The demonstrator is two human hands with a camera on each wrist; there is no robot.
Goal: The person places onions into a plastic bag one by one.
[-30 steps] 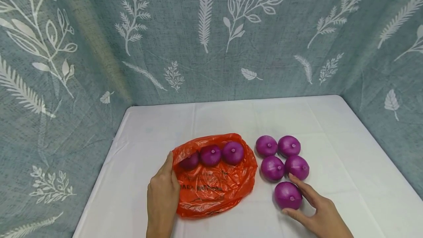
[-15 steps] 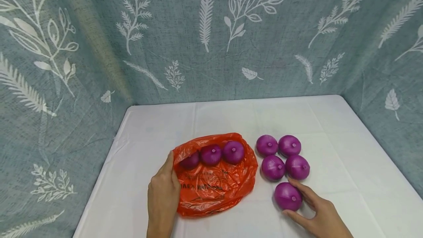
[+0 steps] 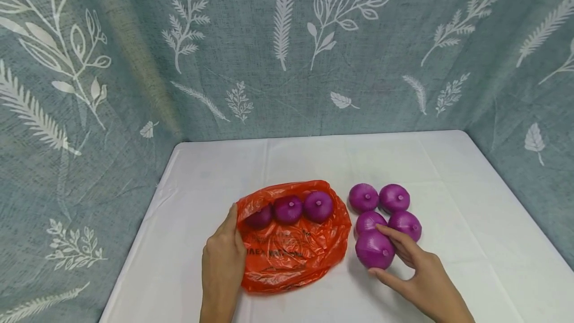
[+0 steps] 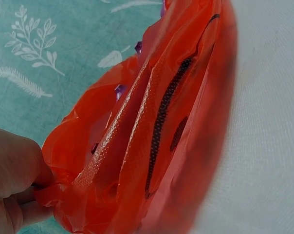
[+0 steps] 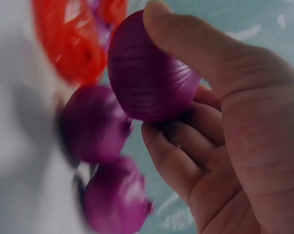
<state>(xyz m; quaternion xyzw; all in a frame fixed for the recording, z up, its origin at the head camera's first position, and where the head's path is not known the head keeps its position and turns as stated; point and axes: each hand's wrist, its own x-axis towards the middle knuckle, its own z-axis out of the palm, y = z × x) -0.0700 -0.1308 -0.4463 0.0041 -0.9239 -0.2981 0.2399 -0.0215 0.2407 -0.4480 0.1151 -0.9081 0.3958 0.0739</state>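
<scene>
My left hand (image 3: 222, 258) pinches the left edge of a red plastic bag (image 3: 287, 268), whose mouth gapes open on the table. Inside it, three purple onions sit in a row along the back; the leftmost is partly covered by the bag's rim. Between the thumb and fingers of my right hand (image 3: 423, 273) is another purple onion (image 3: 374, 249), lifted off the cloth just right of the bag. In the right wrist view the thumb lies across this held onion (image 5: 147, 73). It partly hides a loose onion (image 3: 370, 222) behind it.
More loose onions stand close together behind my right hand, among them a back-right onion (image 3: 394, 198) and a back-left onion (image 3: 363, 197). A white cloth covers the table (image 3: 215, 168). A blue-green leaf-patterned curtain (image 3: 251, 54) hangs at the back and both sides.
My right hand has picked the front onion up off the table and carried it leftward and up, towards the bag. The left hand keeps its hold on the bag's edge.
</scene>
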